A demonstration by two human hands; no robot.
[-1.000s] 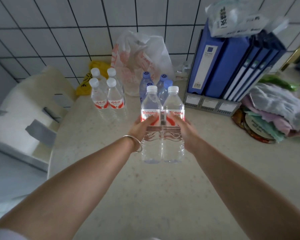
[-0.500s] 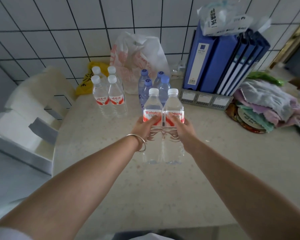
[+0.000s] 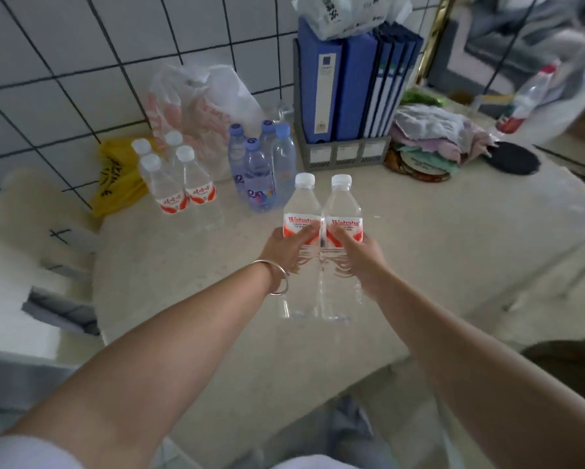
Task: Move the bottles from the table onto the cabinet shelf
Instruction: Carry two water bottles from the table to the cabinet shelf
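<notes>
Both arms reach out over the near edge of the table point(image 3: 419, 252), and each hand has a bottle: the left hand point(image 3: 284, 247) curls its fingers round the left bottle point(image 3: 301, 211) at the red-and-white label, a bangle point(image 3: 277, 277) loose on that wrist, while the right hand point(image 3: 362, 255) wraps round the right bottle point(image 3: 343, 214) the same way. The two clear bottles stand upright, side by side and touching, white caps up, held above the middle of the table; whether their bases still touch it I cannot tell. Further back, toward the far left of the table, four small white-capped bottles point(image 3: 179, 184) with red labels stand in a tight cluster. Just to their right is a cluster of four blue-capped bottles point(image 3: 260, 170), also upright. Behind both groups, along the far edge against the tiled wall point(image 3: 81, 62), a yellow bag point(image 3: 115, 177) lies at the left and a white plastic bag point(image 3: 199, 103) with orange print slumps beside it. Right of that, a grey file rack point(image 3: 345, 152) holds blue binders point(image 3: 338, 86), with a white packet point(image 3: 341, 13) on top. A heap of cloths point(image 3: 436, 133) sits next to the rack, a dark round disc point(image 3: 511, 157) beyond it near the far right corner, and another red-labelled bottle point(image 3: 527, 96) stands well off to the right, blurred.
</notes>
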